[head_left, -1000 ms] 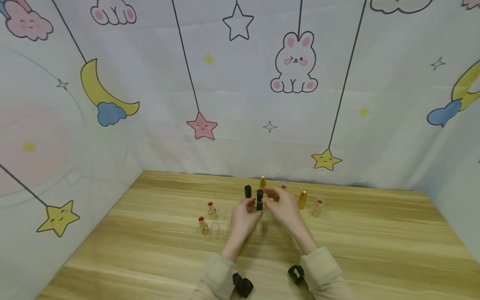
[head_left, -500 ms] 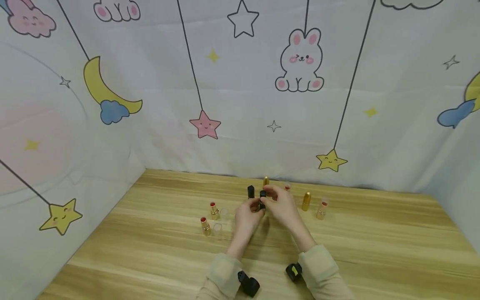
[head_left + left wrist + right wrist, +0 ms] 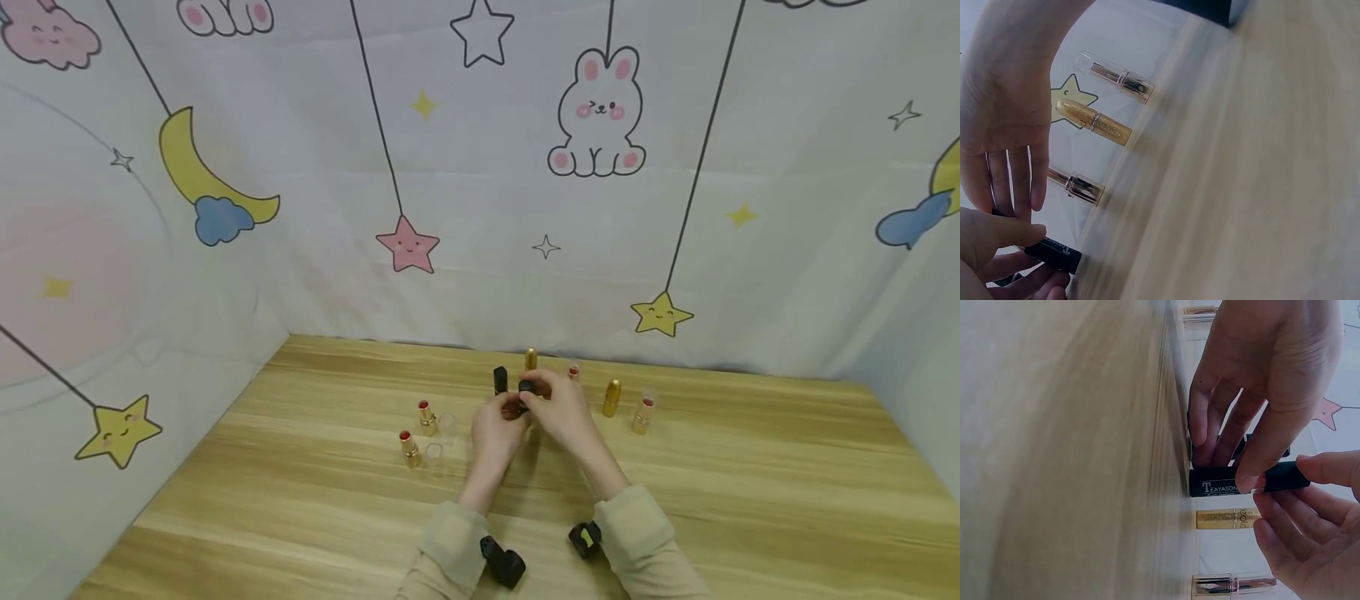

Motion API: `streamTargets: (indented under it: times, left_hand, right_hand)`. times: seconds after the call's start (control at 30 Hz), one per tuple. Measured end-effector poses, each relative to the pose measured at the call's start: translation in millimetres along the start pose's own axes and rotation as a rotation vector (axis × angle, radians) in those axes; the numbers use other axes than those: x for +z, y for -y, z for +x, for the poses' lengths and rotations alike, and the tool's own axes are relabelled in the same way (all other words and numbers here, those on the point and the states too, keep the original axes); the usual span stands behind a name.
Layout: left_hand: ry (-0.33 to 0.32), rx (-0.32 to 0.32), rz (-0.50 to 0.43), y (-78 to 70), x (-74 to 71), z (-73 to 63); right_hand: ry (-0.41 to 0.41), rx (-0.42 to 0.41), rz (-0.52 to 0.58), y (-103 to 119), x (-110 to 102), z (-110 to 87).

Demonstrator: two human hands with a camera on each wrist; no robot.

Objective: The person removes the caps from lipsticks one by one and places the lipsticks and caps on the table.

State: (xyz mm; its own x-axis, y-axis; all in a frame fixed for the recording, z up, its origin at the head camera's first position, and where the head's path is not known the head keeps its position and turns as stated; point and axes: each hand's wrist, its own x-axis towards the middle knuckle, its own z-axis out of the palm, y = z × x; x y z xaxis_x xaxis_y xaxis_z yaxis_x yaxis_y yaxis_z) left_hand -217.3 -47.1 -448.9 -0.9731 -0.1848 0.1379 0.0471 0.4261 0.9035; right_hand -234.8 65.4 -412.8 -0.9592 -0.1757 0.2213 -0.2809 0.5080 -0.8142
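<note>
A black lipstick tube (image 3: 1213,481) with white lettering stands upright on the table between the two hands. My left hand (image 3: 498,429) holds it around the middle, the thumb pressed on its side. At the upper end, my right hand (image 3: 558,408) pinches the tube between thumb and fingers; fingers cover part of it. Close by on the left stands another black lipstick (image 3: 500,380). Just behind is a gold bullet-shaped lipstick (image 3: 531,358). A clear-capped lipstick (image 3: 573,372) is partly hidden by the right hand.
Left of the hands stand two uncapped red lipsticks (image 3: 409,450), with two clear caps (image 3: 433,454) beside them. To the right are a gold lipstick (image 3: 612,398) and a clear-capped lipstick (image 3: 642,414). A printed cloth (image 3: 465,183) hangs behind the wooden table (image 3: 750,483).
The left hand has shifted slightly right and covers more of the tube. The right fingers have closed in around its upper end. The head view has shifted a little.
</note>
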Motion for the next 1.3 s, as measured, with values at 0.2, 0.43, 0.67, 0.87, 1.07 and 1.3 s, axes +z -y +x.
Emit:
streamTargets:
  times: [0.2, 0.43, 0.67, 0.87, 1.07, 1.3]
  left_hand:
    - [-0.018, 0.03, 0.013, 0.6, 1.2, -0.5]
    - [-0.011, 0.047, 0.013, 0.0, 0.6, 0.1]
    - [0.042, 0.028, -0.025, -1.9, -2.2, -0.8]
    - [0.052, 0.039, -0.037, -6.3, -4.0, -3.9]
    - [0.078, 0.061, -0.064, -11.6, -4.9, -6.3]
    - [0.102, 0.09, -0.07, -18.4, -5.7, -11.0]
  right_hand:
    - [-0.01, -0.006, -0.007, -0.4, -2.0, -2.2]
    - [-0.02, -0.018, -0.001, 0.4, -4.3, -3.6]
    - [-0.022, 0.0, 0.005, 0.6, -6.2, -4.6]
    - [-0.006, 0.026, 0.028, 2.3, -10.6, -5.9]
    - [0.001, 0.067, 0.076, 5.2, -19.8, -6.9]
    - [-0.015, 0.064, 0.091, 4.6, -28.1, -9.3]
